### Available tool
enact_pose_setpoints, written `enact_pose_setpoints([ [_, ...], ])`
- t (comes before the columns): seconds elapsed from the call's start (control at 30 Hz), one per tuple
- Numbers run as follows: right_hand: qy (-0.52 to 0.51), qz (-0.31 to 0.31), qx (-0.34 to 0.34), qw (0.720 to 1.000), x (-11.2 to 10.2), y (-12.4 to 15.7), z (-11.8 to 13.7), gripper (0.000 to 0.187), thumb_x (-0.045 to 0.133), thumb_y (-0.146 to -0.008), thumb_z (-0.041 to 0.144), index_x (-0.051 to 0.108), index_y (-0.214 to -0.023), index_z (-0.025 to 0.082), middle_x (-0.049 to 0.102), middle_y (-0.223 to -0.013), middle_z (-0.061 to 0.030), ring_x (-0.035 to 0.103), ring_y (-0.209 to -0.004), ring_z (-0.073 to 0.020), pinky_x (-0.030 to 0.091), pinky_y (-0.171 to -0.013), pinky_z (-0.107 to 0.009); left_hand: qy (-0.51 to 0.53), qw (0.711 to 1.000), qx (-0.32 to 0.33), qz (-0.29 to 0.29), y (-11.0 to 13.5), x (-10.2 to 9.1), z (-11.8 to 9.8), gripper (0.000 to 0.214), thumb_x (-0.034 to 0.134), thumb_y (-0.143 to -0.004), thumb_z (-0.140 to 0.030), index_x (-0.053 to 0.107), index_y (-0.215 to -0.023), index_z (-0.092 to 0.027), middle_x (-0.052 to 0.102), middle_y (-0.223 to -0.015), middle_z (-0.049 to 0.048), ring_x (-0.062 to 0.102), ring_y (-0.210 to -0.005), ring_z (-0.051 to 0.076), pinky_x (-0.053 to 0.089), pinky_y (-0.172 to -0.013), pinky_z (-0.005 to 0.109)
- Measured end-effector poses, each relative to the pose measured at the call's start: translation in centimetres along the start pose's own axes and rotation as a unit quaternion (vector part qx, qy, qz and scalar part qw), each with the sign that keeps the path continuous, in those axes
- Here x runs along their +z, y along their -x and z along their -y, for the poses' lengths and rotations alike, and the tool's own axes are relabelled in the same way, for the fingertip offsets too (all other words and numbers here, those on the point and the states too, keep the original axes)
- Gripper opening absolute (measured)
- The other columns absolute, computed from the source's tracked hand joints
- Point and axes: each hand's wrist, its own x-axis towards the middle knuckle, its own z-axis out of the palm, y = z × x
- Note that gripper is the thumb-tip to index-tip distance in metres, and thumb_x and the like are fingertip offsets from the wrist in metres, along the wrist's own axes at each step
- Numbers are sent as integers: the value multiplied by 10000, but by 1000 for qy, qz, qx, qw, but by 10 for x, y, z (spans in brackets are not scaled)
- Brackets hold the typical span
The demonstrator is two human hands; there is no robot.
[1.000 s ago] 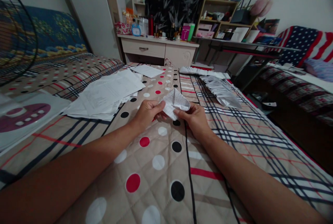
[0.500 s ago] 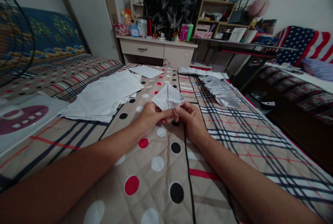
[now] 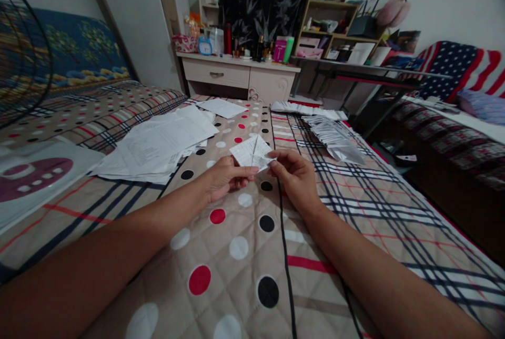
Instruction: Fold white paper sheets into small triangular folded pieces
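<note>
A small folded sheet of paper (image 3: 252, 151), white with writing and crease lines, is held just above the patterned bedspread (image 3: 236, 223). My left hand (image 3: 229, 175) is closed on its lower left edge, thumb on top and fingers beneath. My right hand (image 3: 294, 173) pinches the right corner between thumb and fingertips. To the left lies a loose stack of printed papers (image 3: 158, 142). Over on the right, a bundle of pleated, folded paper pieces (image 3: 333, 139) rests on the bedspread, with a long row of similar folded pieces (image 3: 307, 110) behind it.
A single sheet (image 3: 223, 108) lies beyond the stack. At the left edge are a white plastic bag (image 3: 43, 176) with a purple print and a fan guard (image 3: 23, 50). A dresser (image 3: 236, 73) with bottles and a clock stands behind the bed, a desk with shelves at its right.
My hands have moved slightly apart. The right hand has shifted to the paper's right corner, and the paper is now tilted lower and flatter.
</note>
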Motion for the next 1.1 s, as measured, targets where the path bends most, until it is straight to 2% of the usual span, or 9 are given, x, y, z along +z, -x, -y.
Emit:
enact_pose_setpoints([
  [0.13, -47, -3, 16, 999, -1, 1, 4, 145, 702, -752, 212, 700, -896, 195, 699, -778, 2, 643, -640, -118, 548, -656, -267, -6, 1000, 7, 2, 0, 0, 1, 320, 808, -620, -152, 668, -906, -115, 630, -661, 5, 505, -469, 29, 389, -444, 127],
  [0.27, -68, 27, 28, 997, -6, -1, 4, 155, 706, -766, 245, 728, -913, 200, 732, -815, -19, 693, -698, -149, 582, -722, -311, 2, 1000, -3, 4, -1, -4, -2, 305, 800, -618, -130, 674, -896, -116, 617, -648, -1, 502, -470, 29, 387, -443, 123],
  [0.43, -72, 50, 60, 994, -9, -2, 2, 152, 754, -730, 287, 732, -847, 192, 735, -735, -28, 716, -682, -174, 592, -713, -321, -13, 999, -37, 24, -1, -10, -6, 265, 798, -624, -136, 672, -855, -113, 604, -602, -6, 484, -431, 27, 364, -415, 121],
  [0.63, -52, 10, 70, 996, -5, 0, 6, 117, 740, -710, 258, 710, -780, 169, 721, -660, -24, 706, -625, -167, 587, -654, -291, -31, 999, -16, 26, -1, -9, -2, 299, 804, -624, -158, 667, -887, -118, 613, -605, -3, 497, -453, 35, 349, -408, 122],
  [0.77, -50, -23, 74, 996, -1, 2, 8, 91, 703, -706, 227, 697, -767, 160, 707, -638, -19, 687, -584, -154, 574, -609, -274, -72, 997, 23, 17, 0, -5, 2, 345, 818, -615, -208, 664, -910, -116, 634, -644, 12, 525, -484, 54, 388, -435, 147],
  [0.87, -67, -39, 79, 994, 0, 3, 8, 89, 679, -725, 226, 677, -792, 168, 696, -673, -11, 674, -600, -139, 565, -621, -266, -99, 993, 63, 7, 2, 1, 5, 343, 804, -640, -252, 665, -923, -119, 647, -673, 15, 519, -468, 50, 367, -424, 153],
  [0.93, -89, -34, 79, 992, 1, 3, 8, 169, 687, -727, 241, 646, -883, 188, 693, -750, -4, 673, -641, -137, 560, -624, -263, -109, 990, 85, -12, 4, 4, 5, 294, 787, -657, -272, 664, -875, -117, 643, -656, 9, 509, -448, 47, 338, -408, 155],
  [1.03, -116, -10, 79, 990, 2, 2, 8, 434, 756, -674, 276, 560, -1058, 228, 673, -839, 10, 664, -672, -142, 547, -575, -250, -122, 986, 104, -45, 5, 9, 6, 246, 778, -652, -290, 639, -761, -118, 612, -585, -8, 491, -417, 52, 316, -385, 167],
  [1.1, -117, 7, 78, 990, 3, 1, 7, 506, 792, -636, 289, 543, -1072, 225, 662, -852, 9, 641, -657, -133, 531, -543, -233, -132, 983, 117, -53, 5, 10, 6, 241, 776, -641, -290, 627, -729, -123, 600, -563, -15, 487, -409, 59, 318, -376, 174],
])
